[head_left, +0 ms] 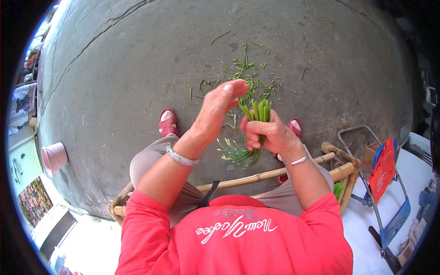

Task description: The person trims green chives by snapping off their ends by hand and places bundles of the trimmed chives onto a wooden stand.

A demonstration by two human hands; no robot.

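Observation:
My right hand point(271, 134) is wrapped round a bunch of flowering chives point(257, 111). Their thick stem ends point away from me, and the thin ends with pale buds point(233, 152) hang out below the fist to the left. Just left of the stem ends, my left hand point(220, 103) is raised with its fingers stretched out and close together. Nothing shows in it, though its palm is partly turned from view. Beneath both hands, short cut stem pieces point(245, 64) lie scattered over the concrete floor.
A bamboo frame point(256, 176) crosses in front of my lap. At the left stands a pink bucket point(54, 157). On the right are a folding metal-framed chair point(398, 220), a red bag point(382, 168) and more green stems point(338, 190) beside the bamboo.

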